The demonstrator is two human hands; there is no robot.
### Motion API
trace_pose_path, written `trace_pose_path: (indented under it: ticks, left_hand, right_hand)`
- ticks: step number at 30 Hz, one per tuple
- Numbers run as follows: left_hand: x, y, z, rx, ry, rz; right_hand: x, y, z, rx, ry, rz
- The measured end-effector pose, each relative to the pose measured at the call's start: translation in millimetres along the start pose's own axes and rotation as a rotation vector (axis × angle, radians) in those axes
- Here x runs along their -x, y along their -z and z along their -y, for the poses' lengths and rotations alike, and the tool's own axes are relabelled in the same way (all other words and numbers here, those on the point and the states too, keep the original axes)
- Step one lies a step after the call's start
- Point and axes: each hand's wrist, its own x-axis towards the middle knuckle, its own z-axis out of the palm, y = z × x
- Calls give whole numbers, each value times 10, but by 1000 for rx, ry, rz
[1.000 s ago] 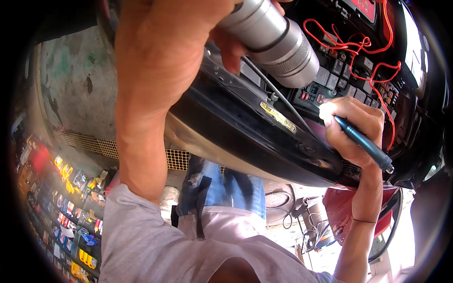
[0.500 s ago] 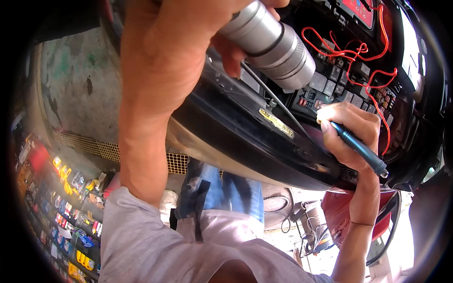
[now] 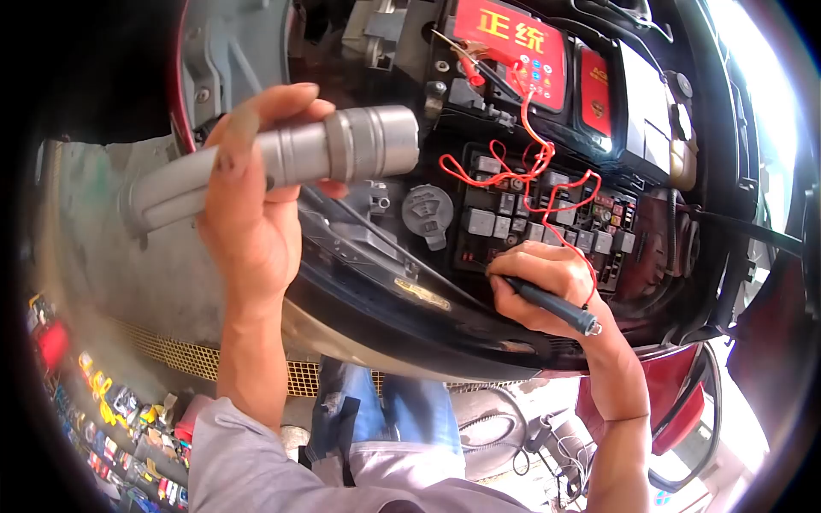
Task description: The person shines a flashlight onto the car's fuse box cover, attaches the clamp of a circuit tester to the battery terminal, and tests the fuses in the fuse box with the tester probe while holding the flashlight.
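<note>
My left hand [image 3: 248, 205] is wrapped around a grey metal flashlight [image 3: 368, 145], held nearly level over the front edge of the car, its head pointing right. My right hand [image 3: 547, 275] grips a dark test pen [image 3: 552, 305] like a pencil. The pen's tip end is at the lower left of the open fuse box [image 3: 481, 222], among the fuses; whether it touches a contact I cannot make out. A thin red wire [image 3: 552, 205] loops across the relays, from near the battery down to behind my right hand.
A red-topped battery [image 3: 513, 38] stands behind the fuse box, with a clip [image 3: 470, 68] at its left. A round grey cap [image 3: 427, 212] lies left of the fuse box. The black bumper edge [image 3: 376, 299] runs in front of me. Tools and packages [image 3: 111, 410] cover the lower left.
My left hand has drawn the flashlight back to the left and turned it from slanting downward to nearly level. The view has shifted, showing the battery. My right hand stays at the fuse box.
</note>
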Motion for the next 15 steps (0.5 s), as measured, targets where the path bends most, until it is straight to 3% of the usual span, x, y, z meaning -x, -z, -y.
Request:
trace_pose_path:
  ticks: [9, 14, 15]
  left_hand:
    - [-30, 140, 3, -4, 53, -86]
    - [8, 89, -17, -70, 220, 68]
    - [26, 40, 0, -57, 199, -8]
  right_hand:
    - [-16, -62, -36, -10, 20, -51]
    - [-33, -65, -93, -64, -18, -70]
    - [-35, -73, -83, -49, -16, -75]
